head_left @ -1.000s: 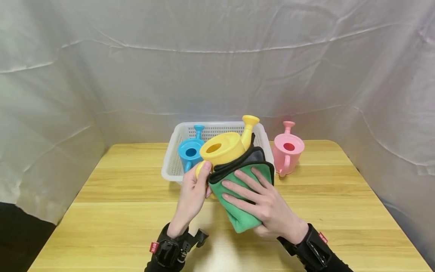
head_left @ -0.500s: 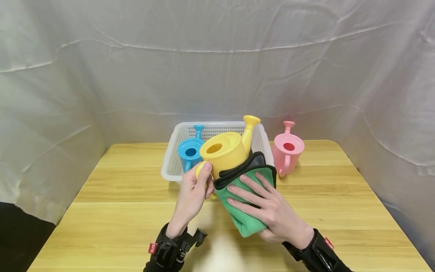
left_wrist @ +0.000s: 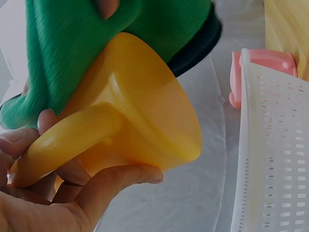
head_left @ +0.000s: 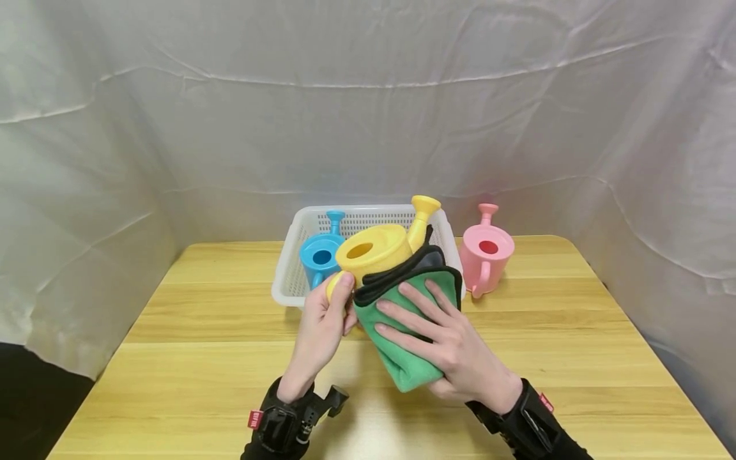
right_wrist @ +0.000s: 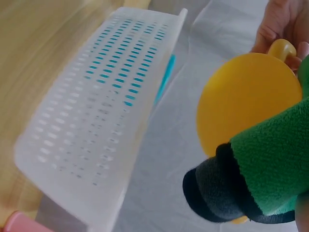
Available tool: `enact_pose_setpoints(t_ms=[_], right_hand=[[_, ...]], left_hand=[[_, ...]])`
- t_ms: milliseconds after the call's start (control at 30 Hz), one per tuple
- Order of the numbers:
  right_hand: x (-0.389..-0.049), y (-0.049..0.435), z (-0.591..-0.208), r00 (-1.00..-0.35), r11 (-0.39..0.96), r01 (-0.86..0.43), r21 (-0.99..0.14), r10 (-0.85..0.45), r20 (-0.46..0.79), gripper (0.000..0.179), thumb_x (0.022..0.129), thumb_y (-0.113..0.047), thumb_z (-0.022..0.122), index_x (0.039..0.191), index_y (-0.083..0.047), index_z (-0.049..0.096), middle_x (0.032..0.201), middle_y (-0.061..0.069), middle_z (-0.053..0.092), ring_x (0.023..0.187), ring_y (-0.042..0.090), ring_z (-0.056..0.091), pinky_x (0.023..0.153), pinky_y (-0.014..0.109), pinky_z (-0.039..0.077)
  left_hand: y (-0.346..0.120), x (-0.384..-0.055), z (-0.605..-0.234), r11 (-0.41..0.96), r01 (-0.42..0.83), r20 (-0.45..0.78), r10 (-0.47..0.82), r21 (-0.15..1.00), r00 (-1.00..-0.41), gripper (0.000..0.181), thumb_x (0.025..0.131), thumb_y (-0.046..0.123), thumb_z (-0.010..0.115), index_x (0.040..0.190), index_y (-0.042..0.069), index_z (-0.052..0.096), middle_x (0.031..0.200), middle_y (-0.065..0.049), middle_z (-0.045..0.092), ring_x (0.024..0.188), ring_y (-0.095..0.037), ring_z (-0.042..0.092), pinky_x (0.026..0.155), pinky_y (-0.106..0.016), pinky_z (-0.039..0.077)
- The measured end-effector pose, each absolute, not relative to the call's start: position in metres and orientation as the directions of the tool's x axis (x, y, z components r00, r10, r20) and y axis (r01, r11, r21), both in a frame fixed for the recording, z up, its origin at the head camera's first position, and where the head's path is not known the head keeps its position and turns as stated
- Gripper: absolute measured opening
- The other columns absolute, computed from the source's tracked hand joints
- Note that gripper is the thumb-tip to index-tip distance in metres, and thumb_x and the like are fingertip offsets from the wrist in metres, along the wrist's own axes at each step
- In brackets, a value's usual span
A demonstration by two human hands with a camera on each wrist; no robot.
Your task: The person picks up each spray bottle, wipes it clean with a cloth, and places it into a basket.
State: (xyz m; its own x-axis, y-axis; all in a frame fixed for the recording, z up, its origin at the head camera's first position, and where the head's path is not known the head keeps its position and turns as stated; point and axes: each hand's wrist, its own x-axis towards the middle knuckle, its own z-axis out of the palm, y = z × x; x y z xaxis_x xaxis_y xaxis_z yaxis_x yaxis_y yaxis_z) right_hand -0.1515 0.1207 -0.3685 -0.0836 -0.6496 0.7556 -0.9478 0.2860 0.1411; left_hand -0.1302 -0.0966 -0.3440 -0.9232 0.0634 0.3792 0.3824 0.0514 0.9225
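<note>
Above the table, my left hand (head_left: 322,319) grips the handle of a yellow toy watering can (head_left: 374,249), its spout pointing up and to the right. The can is tilted, and its base faces the right wrist camera. A green cloth (head_left: 402,338) with black edging and a grey inner face is folded against the can's lower side. My right hand (head_left: 457,345) holds this cloth to the can, with fingers spread across it; the thumb is mostly hidden. In the left wrist view, the curved handle (left_wrist: 67,140) passes between the left fingers.
Behind the hands stands a white perforated basket (head_left: 282,275) with a blue watering can (head_left: 322,255) inside. A pink watering can (head_left: 485,262) stands on the wooden table (head_left: 201,364) to the basket's right. Pale fabric (head_left: 368,128) hangs around the back and sides.
My right hand and the cloth slid down and right along the yellow watering can, then back up and left. The left hand and the can have barely shifted.
</note>
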Motion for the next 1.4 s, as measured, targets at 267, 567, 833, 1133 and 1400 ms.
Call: enact_pose_setpoints(t_ms=[267, 567, 833, 1133, 1400], right_hand=[[-0.157, 0.127, -0.381, -0.1, 0.064, -0.995, -0.079, -0.493, 0.864, 0.057, 0.077, -0.003, 0.045, 0.131, -0.003, 0.065, 0.158, 0.012, 0.044, 0.155, 0.034, 0.025, 0.129, 0.047, 0.014], [-0.162, 0.122, -0.367, -0.281, -0.107, -0.936, -0.334, -0.339, 0.898, 0.044, 0.107, -0.02, 0.038, 0.141, 0.003, 0.053, 0.161, 0.017, 0.037, 0.156, 0.036, 0.021, 0.129, 0.044, 0.013], [-0.16, 0.123, -0.377, -0.264, -0.086, -0.947, -0.311, -0.346, 0.9, 0.049, 0.108, -0.028, 0.035, 0.142, 0.002, 0.054, 0.161, 0.017, 0.036, 0.156, 0.036, 0.021, 0.129, 0.044, 0.013], [-0.157, 0.126, -0.391, -0.288, -0.09, -0.94, -0.33, -0.313, 0.905, 0.054, 0.108, -0.033, 0.035, 0.142, 0.007, 0.051, 0.161, 0.019, 0.035, 0.155, 0.032, 0.025, 0.129, 0.038, 0.017], [-0.148, 0.116, -0.374, -0.497, -0.133, -0.843, -0.521, -0.174, 0.85, 0.06, 0.089, 0.02, 0.042, 0.143, -0.003, 0.053, 0.156, 0.008, 0.046, 0.154, 0.022, 0.031, 0.127, 0.032, 0.023]], left_hand=[[-0.094, -0.13, -0.343, 0.043, 0.395, 0.389, 0.096, 0.918, -0.916, 0.041, 0.111, 0.019, 0.038, 0.076, -0.002, 0.045, 0.048, -0.003, 0.04, 0.046, -0.011, 0.046, 0.058, -0.03, 0.057], [-0.091, -0.128, -0.344, 0.047, 0.37, 0.363, 0.12, 0.928, -0.924, 0.04, 0.111, 0.021, 0.038, 0.078, -0.001, 0.046, 0.049, -0.013, 0.04, 0.048, -0.015, 0.048, 0.059, -0.03, 0.057], [-0.096, -0.129, -0.343, 0.036, 0.399, 0.394, 0.09, 0.916, -0.915, 0.043, 0.111, 0.02, 0.037, 0.074, -0.002, 0.043, 0.048, -0.003, 0.04, 0.045, -0.015, 0.045, 0.059, -0.03, 0.057], [-0.094, -0.128, -0.343, 0.052, 0.398, 0.392, 0.091, 0.916, -0.915, 0.041, 0.111, 0.019, 0.038, 0.076, -0.001, 0.045, 0.05, -0.002, 0.041, 0.048, -0.014, 0.046, 0.062, -0.03, 0.058], [-0.087, -0.126, -0.346, 0.135, 0.409, 0.394, 0.125, 0.903, -0.911, 0.033, 0.11, 0.019, 0.041, 0.084, 0.0, 0.05, 0.052, -0.002, 0.043, 0.049, -0.017, 0.047, 0.062, -0.03, 0.058]])
